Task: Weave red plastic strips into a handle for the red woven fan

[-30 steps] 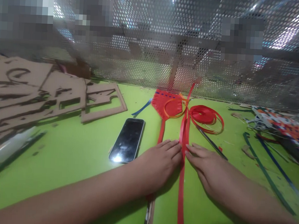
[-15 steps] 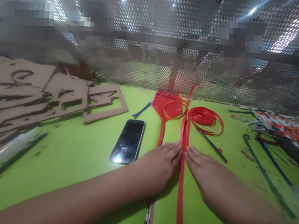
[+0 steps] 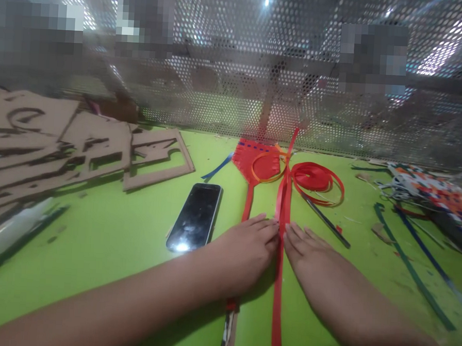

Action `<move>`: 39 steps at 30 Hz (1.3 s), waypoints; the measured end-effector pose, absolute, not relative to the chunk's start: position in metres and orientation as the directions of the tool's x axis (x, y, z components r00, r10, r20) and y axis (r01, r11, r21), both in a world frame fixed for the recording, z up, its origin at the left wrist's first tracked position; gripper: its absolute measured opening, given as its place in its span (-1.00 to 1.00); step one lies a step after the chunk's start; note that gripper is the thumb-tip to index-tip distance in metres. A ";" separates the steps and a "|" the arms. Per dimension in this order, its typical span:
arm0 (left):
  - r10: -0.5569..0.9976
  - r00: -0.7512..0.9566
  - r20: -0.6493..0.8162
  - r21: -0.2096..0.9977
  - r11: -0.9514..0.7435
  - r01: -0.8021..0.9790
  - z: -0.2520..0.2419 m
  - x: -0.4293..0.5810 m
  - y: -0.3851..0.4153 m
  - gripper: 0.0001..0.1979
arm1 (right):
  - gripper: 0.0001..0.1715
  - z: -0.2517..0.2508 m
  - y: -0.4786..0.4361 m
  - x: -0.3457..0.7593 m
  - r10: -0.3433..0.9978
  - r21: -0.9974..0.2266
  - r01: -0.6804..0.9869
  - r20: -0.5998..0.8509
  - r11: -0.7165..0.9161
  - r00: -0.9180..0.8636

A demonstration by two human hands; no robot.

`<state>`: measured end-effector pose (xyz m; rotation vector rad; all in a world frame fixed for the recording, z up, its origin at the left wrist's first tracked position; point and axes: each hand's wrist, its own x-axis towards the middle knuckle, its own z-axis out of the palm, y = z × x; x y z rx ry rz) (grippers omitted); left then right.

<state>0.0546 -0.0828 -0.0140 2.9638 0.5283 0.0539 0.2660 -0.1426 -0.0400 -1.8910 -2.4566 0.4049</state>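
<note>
A long red ribbon (image 3: 279,299) runs up the green table between my hands, doubled into strands farther up. My left hand (image 3: 252,251) is closed, fingertips together at the ribbon's left edge; its thumb is partly hidden. My right hand (image 3: 307,257) lies with fingers stretched out, tips touching the ribbon's right edge. Under my left hand passes the red-wrapped stick (image 3: 248,202) of a red pointed panel (image 3: 250,161) with blue stitching. Its lower end shows bare cardboard. An orange strip loop (image 3: 257,178) lies on the panel. Right of the strands sits a coil of red ribbon (image 3: 312,177).
A phone (image 3: 195,217) lies left of my hands. Cut cardboard pieces (image 3: 101,145) and a white glue bottle (image 3: 15,229) are farther left. A dark thin rod (image 3: 329,224), a green strip (image 3: 415,270) and a woven multicolour piece (image 3: 431,194) lie right. A perforated metal screen (image 3: 236,80) stands behind.
The view has shifted slightly, so things sit a little farther left and higher in the picture. Both hands stay at the red ribbon in nearly the same pose.
</note>
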 end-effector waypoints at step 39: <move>0.360 0.933 0.009 0.186 -0.917 0.352 -0.018 0.050 -0.078 -0.45 | -0.56 -0.005 -0.123 0.285 0.880 -0.074 0.877 0.037 0.475 -0.473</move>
